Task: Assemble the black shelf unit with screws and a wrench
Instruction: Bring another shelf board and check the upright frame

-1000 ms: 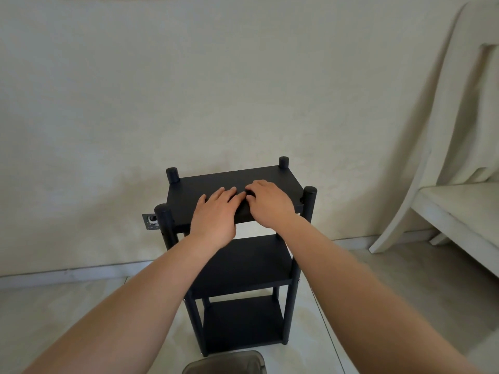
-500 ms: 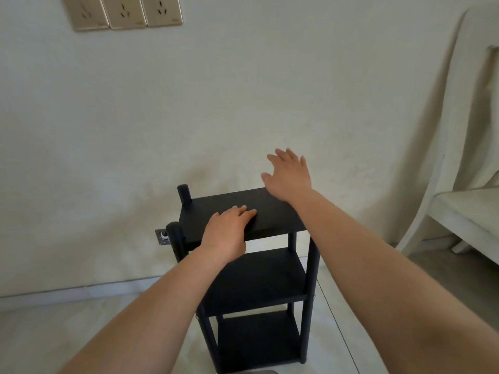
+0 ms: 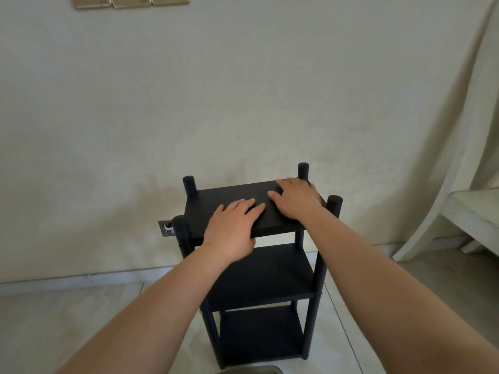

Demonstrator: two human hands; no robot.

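The black shelf unit (image 3: 259, 273) stands upright on the pale tiled floor (image 3: 67, 325), close in front of a cream wall (image 3: 243, 103), with three boards stacked between four round posts whose tops rise above the top board. Both hands lie flat on that top board with fingers straight and relaxed, gripping nothing. The left hand (image 3: 232, 228) rests palm down near the front edge, a little left of the middle, its fingers pointing toward the back right. The right hand (image 3: 297, 198) rests palm down on the right end of the board, between the rear right post (image 3: 303, 170) and the front right post (image 3: 334, 206), its fingertips reaching toward the back edge. The two hands are just beside each other but apart. The left part of the top board, toward the rear left post (image 3: 189, 184), is bare. Bare floor lies to the left of the unit; to the right, well apart, stands a pale chair (image 3: 472, 211). A small metal wall plate (image 3: 166, 228) sits low on the wall just behind the front left post (image 3: 181, 233), and a row of gold-toned socket plates (image 3: 129, 0) shows at the upper edge.
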